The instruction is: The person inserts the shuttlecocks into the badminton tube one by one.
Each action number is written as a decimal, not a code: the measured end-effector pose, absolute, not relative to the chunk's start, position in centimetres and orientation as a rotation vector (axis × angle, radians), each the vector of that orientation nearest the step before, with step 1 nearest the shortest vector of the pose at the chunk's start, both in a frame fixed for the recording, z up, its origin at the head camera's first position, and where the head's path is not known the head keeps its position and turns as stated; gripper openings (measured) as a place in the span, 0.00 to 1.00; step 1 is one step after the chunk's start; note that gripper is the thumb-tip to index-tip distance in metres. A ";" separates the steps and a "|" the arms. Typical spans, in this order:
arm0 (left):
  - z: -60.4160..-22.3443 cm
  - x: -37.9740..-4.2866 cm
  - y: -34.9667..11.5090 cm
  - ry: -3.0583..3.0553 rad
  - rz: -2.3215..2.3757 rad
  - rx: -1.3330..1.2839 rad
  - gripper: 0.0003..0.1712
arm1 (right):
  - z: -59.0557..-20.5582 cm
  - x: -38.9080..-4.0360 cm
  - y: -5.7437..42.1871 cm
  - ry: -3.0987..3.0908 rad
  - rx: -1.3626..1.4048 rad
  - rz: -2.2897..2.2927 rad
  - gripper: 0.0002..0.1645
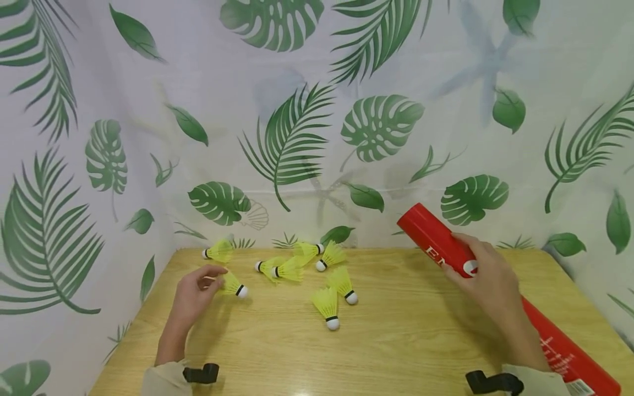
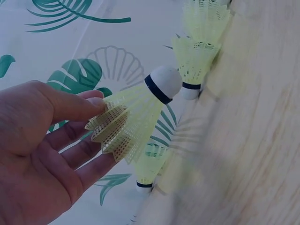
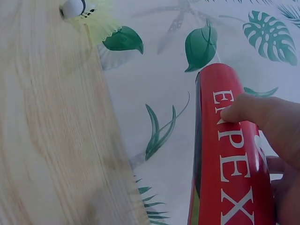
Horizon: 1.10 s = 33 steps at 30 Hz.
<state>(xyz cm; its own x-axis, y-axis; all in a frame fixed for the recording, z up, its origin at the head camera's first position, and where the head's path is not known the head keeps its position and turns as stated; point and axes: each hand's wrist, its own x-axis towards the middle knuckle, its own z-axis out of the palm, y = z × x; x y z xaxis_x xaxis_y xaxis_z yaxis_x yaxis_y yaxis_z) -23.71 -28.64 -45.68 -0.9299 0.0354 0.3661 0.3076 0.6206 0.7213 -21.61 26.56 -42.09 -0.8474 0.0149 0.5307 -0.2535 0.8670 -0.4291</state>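
Head view: our left hand (image 1: 193,291), at 8 o'clock, has thumb and fingertips pinched on a yellow mesh-skirted shuttlecock (image 1: 231,285) with a white rounded head and black band; head points to 4 o'clock. Seven more of the same type lie on the light wood-grain table (image 1: 277,355). From the pinched one: a lone shuttlecock (image 1: 219,251) just off at 11, a cluster of four (image 1: 288,270) around 2 to 3, a pair (image 1: 326,303) at 3 to 4. Our right hand (image 1: 487,280), at 4 o'clock, is clamped on the upper part of a long red cylindrical tube (image 1: 421,220) with white lettering; tube runs from 10 to 4, well apart from the pinched shuttlecock. Can't tell if its lower end touches the table. White sheet with green leaf print (image 1: 208,71) stands behind, at 12. Beige sleeves (image 1: 165,379) and black wrist mounts (image 1: 200,374) at the bottom.

Left wrist view: hand comes in from 8; thumb on the skirt rim, other fingers spread below. White head points to 1. Loose shuttlecocks show beyond, at 1 and 6; table at 3.

Right wrist view: hand comes in from 4, thumb pressed over the lettering ("PEX" readable), fingers wrapped round the far side. One shuttlecock at 11, table at 9.
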 end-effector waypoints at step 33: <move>-40.9 -21.0 -26.0 -2.284 -1.426 -0.203 0.09 | -39.7 -20.8 24.6 -2.254 0.446 0.851 0.46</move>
<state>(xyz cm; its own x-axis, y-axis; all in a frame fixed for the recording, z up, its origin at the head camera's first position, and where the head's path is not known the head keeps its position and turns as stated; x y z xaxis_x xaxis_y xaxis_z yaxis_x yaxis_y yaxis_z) -20.97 -26.01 -40.88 -0.8932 -0.1051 0.4373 0.3467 0.4584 0.8183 -20.76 24.63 -39.69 -0.7121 -0.0750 0.6980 -0.5177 0.7277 -0.4500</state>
